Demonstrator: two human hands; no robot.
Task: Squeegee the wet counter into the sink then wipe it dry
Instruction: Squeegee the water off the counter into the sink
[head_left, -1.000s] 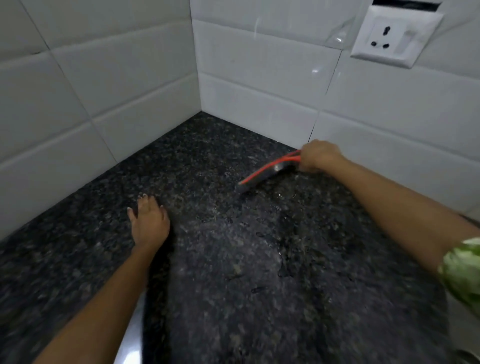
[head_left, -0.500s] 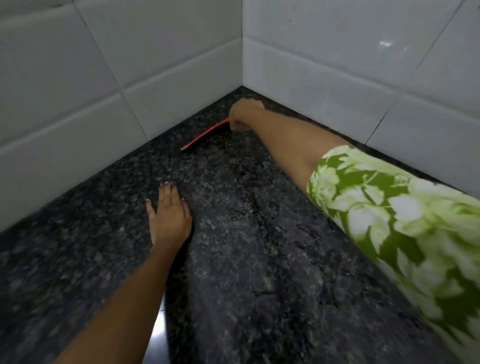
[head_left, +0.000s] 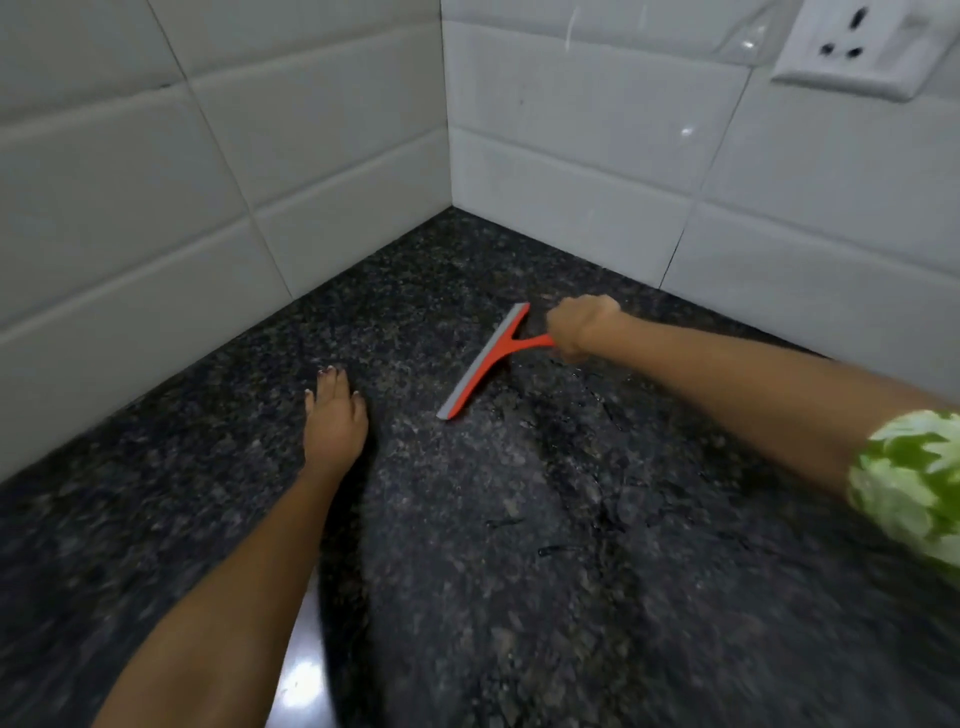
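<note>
An orange squeegee (head_left: 485, 362) with a grey rubber blade lies blade-down on the dark speckled granite counter (head_left: 519, 545), a short way out from the tiled corner. My right hand (head_left: 582, 327) is closed around its orange handle. My left hand (head_left: 335, 415) rests flat on the counter, fingers together, left of the blade's near end and apart from it. Wet streaks and droplets glisten on the stone to the right of the blade. The sink is out of sight.
White tiled walls (head_left: 260, 171) meet in a corner behind the counter. A white wall socket (head_left: 857, 47) sits at the upper right. A shiny reflective strip (head_left: 306, 675) shows beside my left forearm at the bottom.
My right hand has drawn the squeegee back out of the far corner toward me and to the right. The left hand has stayed flat on the counter. The camera has tilted up.
</note>
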